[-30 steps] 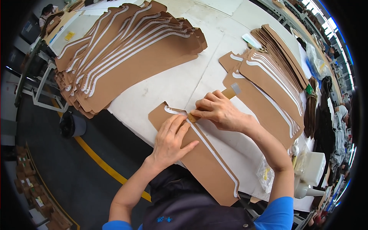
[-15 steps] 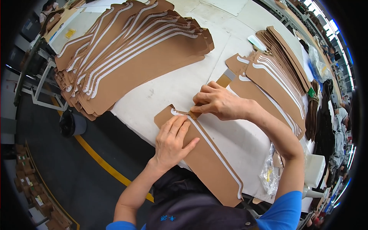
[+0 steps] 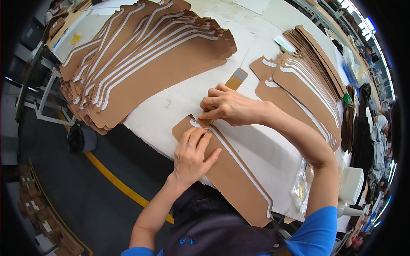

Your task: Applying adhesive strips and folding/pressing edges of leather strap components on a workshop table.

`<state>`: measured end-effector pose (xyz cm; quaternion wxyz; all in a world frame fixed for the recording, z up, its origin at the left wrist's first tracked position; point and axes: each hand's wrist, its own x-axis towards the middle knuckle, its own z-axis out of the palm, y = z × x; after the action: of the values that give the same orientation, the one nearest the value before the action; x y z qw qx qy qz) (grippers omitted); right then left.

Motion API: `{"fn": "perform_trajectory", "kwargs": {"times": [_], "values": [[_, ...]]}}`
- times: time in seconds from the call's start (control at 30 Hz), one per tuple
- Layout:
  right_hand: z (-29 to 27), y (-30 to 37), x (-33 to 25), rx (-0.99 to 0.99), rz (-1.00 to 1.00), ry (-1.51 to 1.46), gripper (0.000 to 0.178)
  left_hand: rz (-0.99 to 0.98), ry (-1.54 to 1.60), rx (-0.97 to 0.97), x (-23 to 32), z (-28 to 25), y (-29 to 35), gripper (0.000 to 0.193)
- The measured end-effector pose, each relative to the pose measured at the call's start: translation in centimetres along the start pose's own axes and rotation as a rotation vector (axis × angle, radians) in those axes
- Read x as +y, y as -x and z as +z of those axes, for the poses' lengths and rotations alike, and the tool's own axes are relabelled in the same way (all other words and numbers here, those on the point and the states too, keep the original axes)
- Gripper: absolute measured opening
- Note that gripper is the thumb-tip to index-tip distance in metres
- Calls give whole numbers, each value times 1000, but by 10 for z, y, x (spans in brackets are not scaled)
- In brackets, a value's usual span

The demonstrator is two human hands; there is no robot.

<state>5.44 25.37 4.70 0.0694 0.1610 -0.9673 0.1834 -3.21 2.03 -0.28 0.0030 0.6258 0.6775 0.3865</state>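
Observation:
A long brown panel [image 3: 235, 190] lies slantwise at the table's near edge, with a white strip [image 3: 244, 170] along its right side that curves at the far end. My left hand [image 3: 192, 154] rests on its far part, palm down, thumb apart from the other fingers. My right hand [image 3: 232, 106] is closed around a flat yellowish-brown tool [image 3: 236, 80] with a grey band near its upper end. The tool's lower end meets the folded edge by the strip's curved end, just beyond my left fingertips; my fingers partly hide that contact.
A fanned pile of brown panels [image 3: 171, 64] with white strips covers the far left of the white table [image 3: 252, 145]. More such panels [image 3: 307, 87] lie at the right, beside a clear plastic bag [image 3: 300, 192] and a white container [image 3: 351, 185]. A bin [image 3: 81, 138] stands on the floor.
My right hand has slid left with the flat tool, toward the far end of the panel's strip. My left hand stays nearly in place on the panel.

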Motion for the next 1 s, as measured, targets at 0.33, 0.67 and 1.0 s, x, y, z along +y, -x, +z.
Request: {"fn": "perform_trajectory", "kwargs": {"times": [0.33, 0.67, 1.0], "values": [[-10, 103, -58, 423, 649, -276, 40, 152, -140, -134, -6, -1, -2, 43], [-1, 299, -218, 628, 1291, 198, 42, 357, 51, -509, -3, -23, -57, 44], [27, 329, -229, 657, 1500, 238, 43, 267, 37, -976, -12, -21, -126, 27]]}}
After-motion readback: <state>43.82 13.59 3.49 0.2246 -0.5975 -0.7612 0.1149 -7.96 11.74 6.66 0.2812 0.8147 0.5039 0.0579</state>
